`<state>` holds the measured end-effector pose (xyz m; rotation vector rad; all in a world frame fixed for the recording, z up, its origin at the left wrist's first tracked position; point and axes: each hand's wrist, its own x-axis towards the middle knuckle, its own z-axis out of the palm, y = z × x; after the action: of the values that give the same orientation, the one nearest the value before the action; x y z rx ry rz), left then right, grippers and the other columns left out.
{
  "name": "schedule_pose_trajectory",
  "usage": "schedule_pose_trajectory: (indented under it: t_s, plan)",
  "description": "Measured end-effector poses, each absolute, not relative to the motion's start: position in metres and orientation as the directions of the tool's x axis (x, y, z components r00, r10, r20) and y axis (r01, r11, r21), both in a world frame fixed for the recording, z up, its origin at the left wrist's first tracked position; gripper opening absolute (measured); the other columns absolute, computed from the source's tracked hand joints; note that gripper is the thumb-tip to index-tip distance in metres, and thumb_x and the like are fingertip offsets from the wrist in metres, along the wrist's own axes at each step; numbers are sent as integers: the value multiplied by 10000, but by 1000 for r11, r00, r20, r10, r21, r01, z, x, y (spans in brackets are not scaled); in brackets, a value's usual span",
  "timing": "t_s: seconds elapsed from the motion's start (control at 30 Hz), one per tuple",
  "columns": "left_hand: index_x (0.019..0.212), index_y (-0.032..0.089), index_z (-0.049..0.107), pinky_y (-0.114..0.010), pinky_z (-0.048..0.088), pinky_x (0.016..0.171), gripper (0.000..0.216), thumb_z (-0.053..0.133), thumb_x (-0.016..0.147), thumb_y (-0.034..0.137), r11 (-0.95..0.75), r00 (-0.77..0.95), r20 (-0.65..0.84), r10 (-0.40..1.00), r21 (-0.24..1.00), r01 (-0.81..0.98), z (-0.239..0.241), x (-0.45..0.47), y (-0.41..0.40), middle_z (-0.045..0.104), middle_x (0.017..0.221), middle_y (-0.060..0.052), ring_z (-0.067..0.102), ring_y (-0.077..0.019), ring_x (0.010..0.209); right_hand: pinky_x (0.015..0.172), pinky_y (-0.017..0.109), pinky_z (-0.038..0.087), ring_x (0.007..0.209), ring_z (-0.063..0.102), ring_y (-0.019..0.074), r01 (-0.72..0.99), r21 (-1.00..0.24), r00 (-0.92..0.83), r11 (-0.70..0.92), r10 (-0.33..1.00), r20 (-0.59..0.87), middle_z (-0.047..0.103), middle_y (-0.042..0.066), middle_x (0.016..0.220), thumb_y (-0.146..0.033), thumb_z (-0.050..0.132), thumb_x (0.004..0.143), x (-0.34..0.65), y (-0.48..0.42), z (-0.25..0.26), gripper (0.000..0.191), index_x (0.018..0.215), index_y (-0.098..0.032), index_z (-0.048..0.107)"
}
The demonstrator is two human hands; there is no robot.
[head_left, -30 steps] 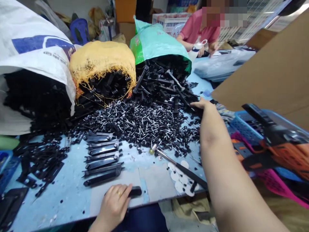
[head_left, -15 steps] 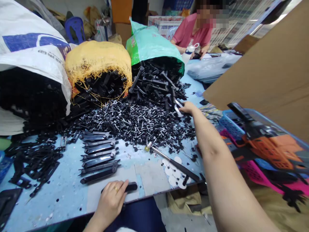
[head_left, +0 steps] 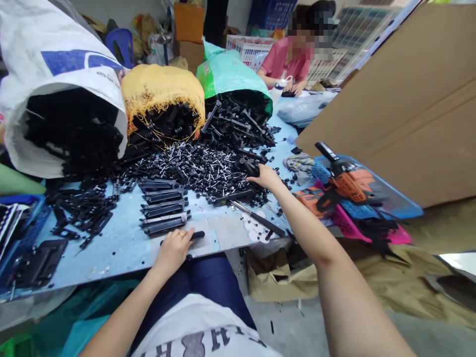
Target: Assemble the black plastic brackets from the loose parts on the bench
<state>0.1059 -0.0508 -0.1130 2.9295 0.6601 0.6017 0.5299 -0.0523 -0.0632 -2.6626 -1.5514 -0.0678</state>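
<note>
My left hand (head_left: 174, 247) rests near the table's front edge, fingers closed over a long black plastic part (head_left: 196, 235). My right hand (head_left: 266, 177) reaches across to the heap of small black pieces with metal pins (head_left: 201, 166), fingers curled on a black part at the heap's right edge. A row of several finished black bars (head_left: 163, 206) lies just behind my left hand. A metal-tipped tool with a black handle (head_left: 258, 216) lies between my hands, beside some white discs (head_left: 253, 230).
Three open sacks spill black parts at the back: white (head_left: 67, 64), yellow mesh (head_left: 163, 91), green (head_left: 230, 72). Blue and pink baskets with an orange power drill (head_left: 347, 183) stand to the right. Big cardboard sheet (head_left: 401, 99) at far right. Another person in pink (head_left: 286, 62) works beyond.
My right hand has drawn back from the long parts by the green sack toward me, to the near right edge of the heap. The view has pulled back and tilted down. My left hand stays put.
</note>
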Motion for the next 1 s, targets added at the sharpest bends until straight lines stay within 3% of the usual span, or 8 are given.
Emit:
schedule_pose_trajectory:
  t_s: [0.13,0.23,0.4,0.53,0.6,0.67,0.77,1.0]
  plan:
    - [1196,121,529,-322,436,695,321,445,897,202,-907,857,297,422,116,406,-111,102,-50,609,926,-83,533,-191,827,857,337,418,1033,490,264,840,24,540,-542,839,63,520,164,1079,-338,468,928,520,-75,-68,272,1024,-98,551]
    - [1201,124,528,-339,428,718,325,418,904,197,-900,867,243,434,90,426,-111,103,-50,607,932,-92,531,-202,844,798,340,427,991,508,263,822,29,566,-569,821,77,532,165,1062,-345,381,958,510,-80,-71,285,1054,-117,523]
    - [1203,129,523,-350,406,719,330,393,910,204,-888,873,159,460,82,453,-112,106,-49,602,930,-102,528,-216,868,811,339,406,995,506,275,816,-21,577,-577,814,61,554,179,1048,-410,437,937,498,-70,-74,356,1082,-93,509]
    - [1198,129,515,-349,403,720,324,405,901,196,-871,863,123,490,81,484,-113,104,-46,598,944,-110,525,-217,871,744,304,394,937,541,265,840,-83,542,-536,824,163,570,164,1047,-374,389,957,471,-76,-63,349,1156,-100,468]
    - [1210,137,500,-343,412,765,335,427,902,249,-867,861,107,497,108,487,-111,102,-44,590,988,-109,519,-218,915,693,278,382,847,571,236,912,-140,408,-386,894,187,600,113,991,-394,405,955,445,-93,-57,349,1192,-144,456]
    - [1216,148,486,-337,417,818,354,421,910,313,-872,876,86,475,178,455,-109,102,-40,577,1043,-102,510,-216,964,653,248,363,784,582,201,983,-168,87,-72,993,85,620,59,921,-438,446,940,412,-116,-54,325,1146,-193,500]
    - [1194,151,493,-337,412,874,336,355,931,309,-871,901,44,432,280,404,-105,105,-36,563,1084,-94,503,-206,998,622,238,338,748,580,181,928,-154,-356,339,928,-105,618,42,852,-487,450,933,367,-147,-59,329,1044,-198,559]
    - [1194,156,497,-343,409,887,327,354,924,274,-868,921,-51,386,317,382,-99,115,-32,556,1088,-95,500,-209,1003,581,249,316,737,575,194,950,-83,-311,300,933,-180,598,81,842,-463,493,921,334,-163,-75,342,987,-129,519]
